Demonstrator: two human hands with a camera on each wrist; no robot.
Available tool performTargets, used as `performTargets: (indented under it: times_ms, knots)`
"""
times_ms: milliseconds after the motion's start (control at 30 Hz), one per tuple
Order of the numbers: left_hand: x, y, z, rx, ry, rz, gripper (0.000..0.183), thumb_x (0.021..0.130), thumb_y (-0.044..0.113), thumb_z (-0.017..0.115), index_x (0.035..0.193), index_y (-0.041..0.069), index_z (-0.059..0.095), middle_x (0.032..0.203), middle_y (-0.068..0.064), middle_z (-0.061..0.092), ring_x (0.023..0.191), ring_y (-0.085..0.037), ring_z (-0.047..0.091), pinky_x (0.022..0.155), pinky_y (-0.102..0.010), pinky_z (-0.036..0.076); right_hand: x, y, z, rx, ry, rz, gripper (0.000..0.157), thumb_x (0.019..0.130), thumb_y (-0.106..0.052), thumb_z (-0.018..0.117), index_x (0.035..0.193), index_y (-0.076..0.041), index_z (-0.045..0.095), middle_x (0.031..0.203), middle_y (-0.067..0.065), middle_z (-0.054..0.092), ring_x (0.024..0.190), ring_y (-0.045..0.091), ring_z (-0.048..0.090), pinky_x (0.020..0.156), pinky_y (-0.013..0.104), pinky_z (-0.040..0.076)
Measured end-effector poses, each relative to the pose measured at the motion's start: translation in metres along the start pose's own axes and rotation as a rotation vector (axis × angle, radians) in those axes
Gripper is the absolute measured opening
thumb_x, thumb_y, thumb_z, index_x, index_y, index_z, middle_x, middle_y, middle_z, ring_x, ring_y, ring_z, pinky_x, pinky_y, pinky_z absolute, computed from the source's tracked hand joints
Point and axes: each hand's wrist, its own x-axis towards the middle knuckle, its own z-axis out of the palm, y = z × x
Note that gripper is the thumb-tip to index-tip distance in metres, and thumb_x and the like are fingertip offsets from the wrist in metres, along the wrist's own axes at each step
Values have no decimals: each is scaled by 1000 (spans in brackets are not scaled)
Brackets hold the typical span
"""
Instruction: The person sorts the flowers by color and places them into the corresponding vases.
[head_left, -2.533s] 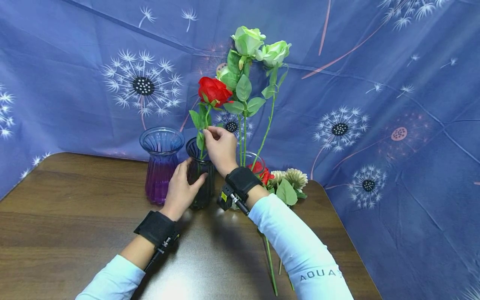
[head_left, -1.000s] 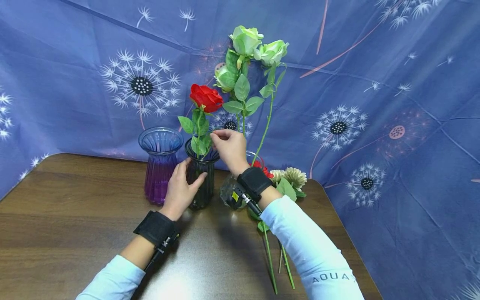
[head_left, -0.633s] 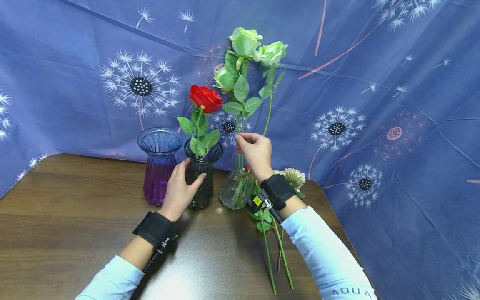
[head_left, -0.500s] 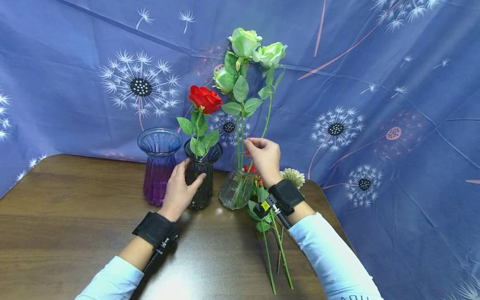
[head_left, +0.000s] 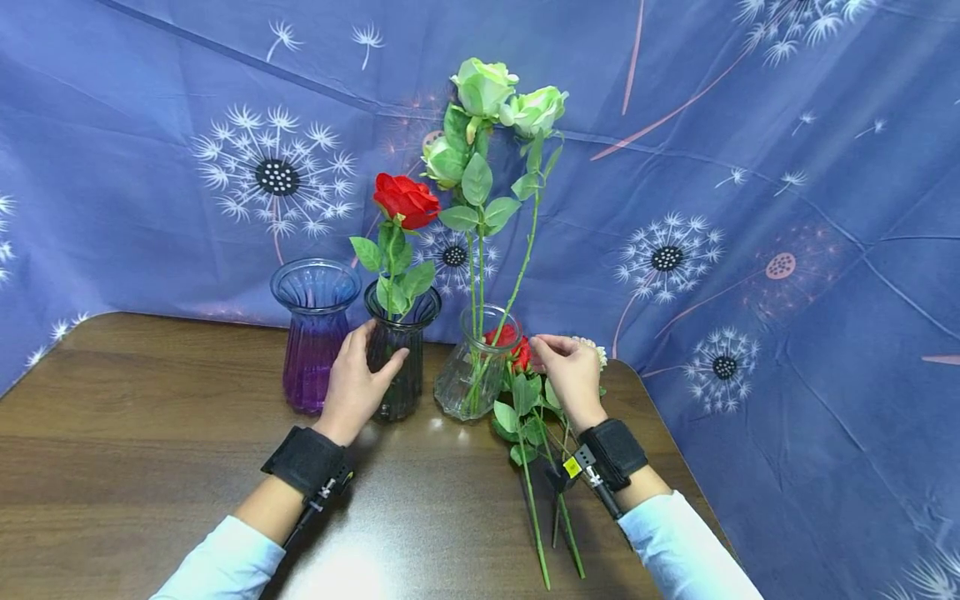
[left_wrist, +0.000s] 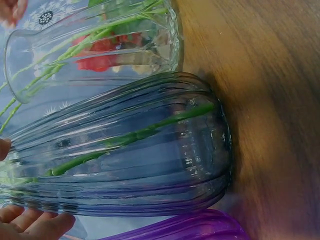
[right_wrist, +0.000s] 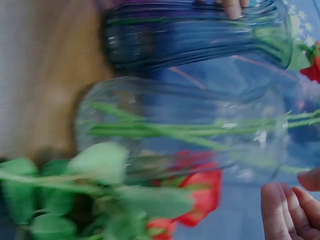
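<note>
My left hand point(head_left: 354, 387) holds the dark ribbed glass vase point(head_left: 402, 375), its thumb and fingers on opposite sides. Inside that vase stands one red rose point(head_left: 407, 200); its green stem shows through the glass in the left wrist view. My right hand point(head_left: 572, 379) hovers with loosely bent fingers and nothing between them, just over the flowers lying at the right. Among these are red roses point(head_left: 519, 354) with green leaves point(head_left: 527, 392) and a pale bloom point(head_left: 596, 350), partly hidden by the hand.
Between the dark vase and the lying flowers stands a clear glass vase point(head_left: 468, 383) with several pale green roses point(head_left: 483, 87). A blue-purple vase point(head_left: 311, 358) is on the left. Everything sits on a brown wooden table point(head_left: 150, 450) before a blue dandelion cloth point(head_left: 187, 67).
My right hand lowered the red rose into the dark vase, let go, then moved right and down past the clear vase to the lying flowers. My left hand stayed at the dark vase.
</note>
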Motion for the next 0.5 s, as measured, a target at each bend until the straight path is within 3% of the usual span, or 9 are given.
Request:
performTargets:
  times_ms: [100,233,367,500]
  knots:
    - [0,0,0,1,10,6,62,83,27,71,129,-7,45,124,-25,53,117,-37,51,99,-48,42,-8,18,-6,-2,9,34,24,88,-14,64,102,5,68,90,22,70,59,8,66,63,28,58]
    - [-1,-1,0,-2,20,14,63,83,26,71,129,-7,45,124,-25,53,117,-37,51,100,-48,42,-17,42,-13,17,-3,88,23,87,-8,63,101,11,66,76,12,70,60,10,66,60,24,57]
    - [-1,-1,0,-3,15,10,63,83,27,71,129,-6,45,124,-24,53,117,-37,51,100,-48,42,-25,65,-15,25,-30,165,24,87,-6,62,102,12,65,74,8,69,60,9,65,59,23,56]
    - [-1,0,1,-2,8,2,63,83,29,71,129,-6,45,124,-24,53,117,-36,51,100,-48,42,-33,85,-15,7,-64,223,24,88,-6,62,102,12,64,79,14,70,61,11,65,60,24,57]
